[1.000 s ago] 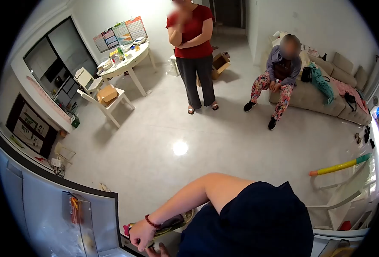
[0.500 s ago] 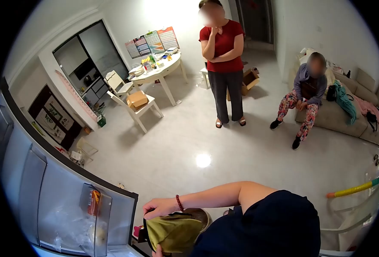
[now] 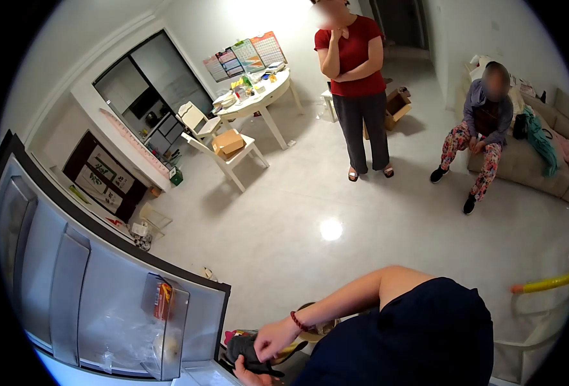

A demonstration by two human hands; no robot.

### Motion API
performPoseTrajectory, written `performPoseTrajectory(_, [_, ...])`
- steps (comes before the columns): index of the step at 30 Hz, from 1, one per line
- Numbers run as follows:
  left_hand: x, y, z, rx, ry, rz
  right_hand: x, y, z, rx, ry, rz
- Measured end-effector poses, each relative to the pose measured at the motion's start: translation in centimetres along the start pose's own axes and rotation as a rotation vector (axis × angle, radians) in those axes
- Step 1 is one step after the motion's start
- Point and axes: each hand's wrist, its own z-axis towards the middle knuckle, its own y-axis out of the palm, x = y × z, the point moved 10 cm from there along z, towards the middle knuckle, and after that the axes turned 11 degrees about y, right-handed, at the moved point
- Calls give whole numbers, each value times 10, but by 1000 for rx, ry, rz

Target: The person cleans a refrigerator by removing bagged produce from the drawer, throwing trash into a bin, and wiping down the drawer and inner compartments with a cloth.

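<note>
At the bottom of the view, my right hand (image 3: 275, 339), with a red bead bracelet on its wrist, is closed over a bundled dark grey cloth item (image 3: 242, 349). An olive-yellow part (image 3: 291, 352) shows beside the right hand. From below, my left hand (image 3: 251, 374) grips the same bundle, thumb up along its near side; its other fingers are mostly hidden. Just left of both hands is the open refrigerator door (image 3: 114, 302), whose clear shelf bin (image 3: 176, 338) holds a red-orange box (image 3: 163, 300) and a pale round thing in plastic.
A person in a red top (image 3: 358, 64) stands ahead with one hand at the chin. Another person (image 3: 480, 132) sits on the sofa (image 3: 529, 170). A white chair (image 3: 233, 164) bears a cardboard box (image 3: 228, 144) near a cluttered table (image 3: 268, 103). A yellow tube (image 3: 548, 284) is at right.
The olive-yellow cloth, spread open between my hands before, is now mostly out of sight, and dark grey cloth is bunched in them. The view has shifted, so the room appears further right.
</note>
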Motion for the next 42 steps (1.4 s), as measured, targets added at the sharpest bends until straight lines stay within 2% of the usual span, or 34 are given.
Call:
performPoseTrajectory(1, [6, 1, 0, -56, 78, -13, 19, -18, -6, 81, 140, 155])
performPoseTrajectory(2, [11, 16, -9, -70, 60, -25, 29, -31, -17, 160, 282, 308])
performPoseTrajectory(4, [22, 39, -22, -81, 110, 28, 65, -50, -12, 324, 182, 410])
performPoseTrajectory(6, [17, 69, -34, -186, 89, -13, 77, -21, -4, 138, 201, 974])
performPoseTrajectory(7, [10, 75, -31, -257, 121, -1, 66, -6, -6, -21, 198, 1183])
performPoseTrajectory(8, [13, 113, -44, -332, 111, -70, 53, 8, -9, -191, 206, 1385])
performPoseTrajectory(9, [13, 126, -45, -379, 166, 15, 44, 1, -6, -211, -13, 1459])
performPoseTrajectory(10, [11, 132, -47, -414, 124, 183, 25, 3, -12, -582, -215, 1600])
performPoseTrajectory(11, [16, 132, -42, -458, 160, 428, 47, -8, -5, -454, -243, 1743])
performPoseTrajectory(12, [32, 135, -36, -581, 453, 824, 70, -7, 0, -329, -227, 1880])
performPoseTrajectory(13, [48, 142, -46, -600, 543, 1006, 69, -2, 2, -354, -202, 1822])
performPoseTrajectory(15, [82, 124, -66, -403, 683, 1173, 51, -7, 27, -442, -137, 1735])
performPoseTrajectory(18, [127, 96, -117, -83, 860, 1227, -7, 19, 38, -319, 366, 1567])
performPoseTrajectory(19, [142, 81, -133, 44, 895, 1214, 2, 25, 52, -274, 398, 1540])
performPoseTrajectory(21, [164, 56, -183, 355, 1082, 1320, -24, 45, 69, -474, 331, 1507])
performPoseTrajectory(22, [174, 44, -210, 535, 1178, 1458, -28, 46, 79, -424, 272, 1391])
performPoseTrajectory(23, [176, 25, -230, 667, 1188, 1534, -32, 47, 89, -368, 220, 1273])
performPoseTrajectory(25, [187, -27, -229, 858, 949, 1774, -45, 64, 118, -296, 108, 820])
performPoseTrajectory(26, [184, -37, -231, 876, 838, 1844, -53, 73, 132, -246, 58, 602])
performPoseTrajectory(28, [170, -60, -228, 838, 669, 1906, -74, 105, 138, -226, -173, 429])
performPoseTrajectory(29, [161, -72, -229, 789, 669, 1935, -103, 131, 127, -131, -541, -96])
performPoseTrajectory(30, [154, -79, -228, 737, 674, 1966, -103, 166, 121, -209, -662, -310])
performPoseTrajectory(31, [155, -75, -228, 726, 730, 1922, -93, 190, 116, -184, -700, -579])
performPoseTrajectory(32, [159, -77, -227, 766, 706, 1855, -91, 190, 113, -120, -814, -607])
performPoseTrajectory(34, [158, -78, -223, 731, 688, 1893, -79, 186, 124, -142, -863, -603])
performPoseTrajectory(36, [157, -77, -220, 714, 632, 1914, -70, 172, 146, -150, -837, -699])
performPoseTrajectory(38, [159, -77, -217, 720, 613, 1906, -59, 140, 175, -49, -769, -725])
performPoseTrajectory(39, [159, -75, -215, 717, 614, 1915, -49, 122, 191, 66, -683, -782])
performPoseTrajectory(42, [160, -70, -212, 663, 613, 1956, -40, 70, 207, 392, -665, -463])
